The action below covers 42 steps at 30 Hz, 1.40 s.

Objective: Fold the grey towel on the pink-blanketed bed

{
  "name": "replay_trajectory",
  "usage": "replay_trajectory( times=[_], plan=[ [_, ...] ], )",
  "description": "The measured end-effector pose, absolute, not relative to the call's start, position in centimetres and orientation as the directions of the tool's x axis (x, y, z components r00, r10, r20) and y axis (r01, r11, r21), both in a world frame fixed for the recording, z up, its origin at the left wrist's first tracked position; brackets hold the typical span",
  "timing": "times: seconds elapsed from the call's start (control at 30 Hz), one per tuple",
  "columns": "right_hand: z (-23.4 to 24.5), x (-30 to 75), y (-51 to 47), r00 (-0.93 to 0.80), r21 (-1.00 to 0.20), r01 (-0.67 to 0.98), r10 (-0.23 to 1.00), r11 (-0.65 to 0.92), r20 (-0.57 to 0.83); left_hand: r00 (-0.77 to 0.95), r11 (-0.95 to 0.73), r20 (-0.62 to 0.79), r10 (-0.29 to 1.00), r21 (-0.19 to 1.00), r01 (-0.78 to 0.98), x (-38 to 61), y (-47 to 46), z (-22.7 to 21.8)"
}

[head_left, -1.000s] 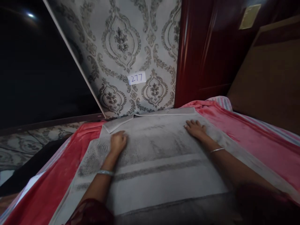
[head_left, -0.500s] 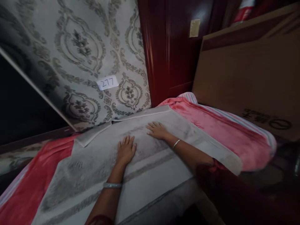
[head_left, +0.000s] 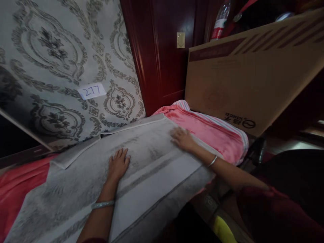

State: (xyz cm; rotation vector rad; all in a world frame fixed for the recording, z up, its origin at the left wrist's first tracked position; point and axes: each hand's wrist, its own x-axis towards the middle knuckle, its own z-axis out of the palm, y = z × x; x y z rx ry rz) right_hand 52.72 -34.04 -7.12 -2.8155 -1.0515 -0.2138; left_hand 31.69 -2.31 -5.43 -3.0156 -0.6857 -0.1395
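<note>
A patterned wall (head_left: 101, 40) rises beyond the far edge of the grey towel (head_left: 152, 185), which lies spread in front of both hands with its stripes running across. Beyond the towel's far right corner is a dark red door panel (head_left: 162, 50). Pink cloth (head_left: 210, 135) shows past the towel on both sides; it seems to serve as the padded bed that bears the towel, keeping it fairly flat. The towel itself is opened wide, except at its far left edge, where a strip (head_left: 83, 152) is turned back. A cardboard box (head_left: 240, 81) stands on edge to the right of the towel, past the pink cloth.

The left hand (head_left: 118, 164) lies palm down on the middle of the towel, fingers stretched out and a little apart, gripping nothing; a flat palm like this probably spreads pressure without bunching the fabric. The right hand (head_left: 182, 138) is splayed near the towel's right edge, likely to steady that side; motion blur there makes it hard to say how firmly it presses.

Farther off, beyond the towel and behind the box's top edge, is a bottle (head_left: 220, 22). A paper label (head_left: 92, 91) reading 277 is fixed to the wall above the towel's far edge, presumably to be easily read.
</note>
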Motion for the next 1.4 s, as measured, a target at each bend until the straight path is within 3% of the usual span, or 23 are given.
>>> replay_trajectory(
  times=[0.03, 0.1, 0.33, 0.43, 0.57, 0.7, 0.93, 1.13, 1.4],
  plan=[
    [-7.5, 51.3, -33.6, 0.666, -0.064, 0.744, 0.730, -0.665, 0.154, 0.898, -0.903, 0.110, 0.426, -0.017, 0.430, 31.7, -2.2, -5.6],
    [-8.2, 49.4, -33.4, 0.620, -0.082, 0.785, 0.778, -0.614, 0.103, 0.899, -0.910, 0.150, 0.412, 0.008, 0.415, 31.7, -1.7, -6.0],
    [-8.3, 52.1, -39.0, 0.880, -0.123, 0.469, 0.474, -0.874, -0.014, 0.865, -0.947, 0.392, 0.313, 0.061, 0.314, 31.2, -0.8, -6.9],
    [-8.7, 52.6, -40.1, 0.900, -0.118, 0.435, 0.436, -0.893, 0.018, 0.837, -0.935, 0.423, 0.346, 0.079, 0.347, 30.8, -1.9, -6.2],
    [-9.5, 52.3, -40.2, 0.893, -0.118, 0.451, 0.446, -0.885, 0.066, 0.833, -0.909, 0.369, 0.411, 0.101, 0.404, 28.9, -2.9, -5.2],
    [-9.7, 51.9, -40.5, 0.884, -0.132, 0.467, 0.459, -0.874, 0.088, 0.875, -0.920, 0.305, 0.377, 0.013, 0.392, 23.4, -2.0, -5.6],
    [-8.9, 50.7, -41.2, 0.891, -0.219, 0.446, 0.454, -0.868, 0.015, 0.698, -0.696, 0.139, 0.702, -0.073, 0.714, 10.1, 1.2, -6.2],
    [-9.7, 50.9, -41.4, 0.894, -0.264, 0.435, 0.449, -0.861, 0.010, 0.495, -0.496, 0.062, 0.867, -0.005, 0.869, 4.3, 3.1, -5.8],
    [-11.2, 52.2, -41.4, 0.892, -0.281, 0.446, 0.448, -0.850, 0.061, 0.441, -0.445, 0.070, 0.895, 0.054, 0.894, 2.7, 4.3, -6.5]
  ],
)
